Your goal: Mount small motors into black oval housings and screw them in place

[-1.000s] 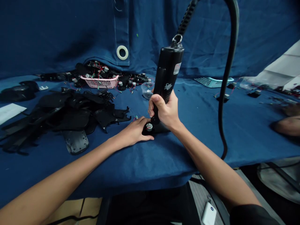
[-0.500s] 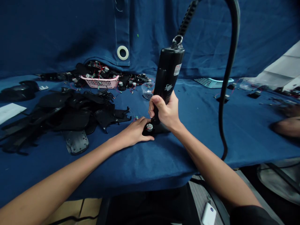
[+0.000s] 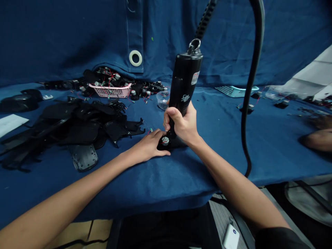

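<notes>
My right hand (image 3: 183,122) is wrapped round a black electric screwdriver (image 3: 185,77), which stands nearly upright with its tip down. A thick black cord (image 3: 255,52) runs up from its top. Under the tip, on the blue cloth, lies a black plastic part with a small motor (image 3: 165,140) and red wires. My left hand (image 3: 150,147) grips that part from the left, thumb in front and fingers behind. The screwdriver's tip and much of the part are hidden by my hands.
To the left lies a heap of black plastic shells (image 3: 75,124). Behind it stands a pink basket (image 3: 114,91) of wired parts. A clear cup (image 3: 163,100) sits behind my right hand, and a light-blue basket (image 3: 234,92) farther right. Another person's hand (image 3: 320,140) rests at the right edge.
The top of the screwdriver has tilted very slightly to the left, and my right hand with it. My left hand and the black part look unmoved.
</notes>
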The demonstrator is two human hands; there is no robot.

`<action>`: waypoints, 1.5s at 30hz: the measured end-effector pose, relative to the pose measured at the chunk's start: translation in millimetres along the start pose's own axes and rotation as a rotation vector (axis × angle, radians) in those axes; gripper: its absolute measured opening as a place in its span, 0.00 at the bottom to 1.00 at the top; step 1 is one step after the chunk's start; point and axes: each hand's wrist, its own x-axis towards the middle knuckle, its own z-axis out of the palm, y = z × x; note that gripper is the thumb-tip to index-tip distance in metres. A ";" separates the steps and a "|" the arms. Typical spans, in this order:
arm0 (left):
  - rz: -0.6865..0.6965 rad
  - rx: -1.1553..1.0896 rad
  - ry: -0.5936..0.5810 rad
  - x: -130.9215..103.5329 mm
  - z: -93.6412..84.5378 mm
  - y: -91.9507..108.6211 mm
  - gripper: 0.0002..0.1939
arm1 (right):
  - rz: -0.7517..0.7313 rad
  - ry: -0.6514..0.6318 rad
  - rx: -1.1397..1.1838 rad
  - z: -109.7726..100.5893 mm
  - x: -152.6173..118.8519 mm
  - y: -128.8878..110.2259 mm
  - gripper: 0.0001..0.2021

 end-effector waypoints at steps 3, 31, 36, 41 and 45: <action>-0.016 0.000 -0.007 -0.5 -0.2 0.0 0.36 | 0.008 0.002 -0.031 0.2 -0.1 -0.4 0.19; 0.014 -0.012 0.002 -0.4 -0.4 -3.9 0.32 | -0.007 0.020 -0.057 0.3 -0.2 2.1 0.19; 0.010 0.003 0.005 -0.8 -0.7 -2.3 0.32 | -0.003 -0.001 -0.045 -1.2 -0.8 2.0 0.18; 0.017 0.006 0.010 -0.6 -0.3 -3.1 0.33 | 0.013 -0.008 -0.026 -0.7 -0.8 -0.3 0.20; 0.029 0.013 0.014 -0.5 -0.8 -2.4 0.33 | 0.024 0.013 -0.025 -0.6 0.0 0.3 0.19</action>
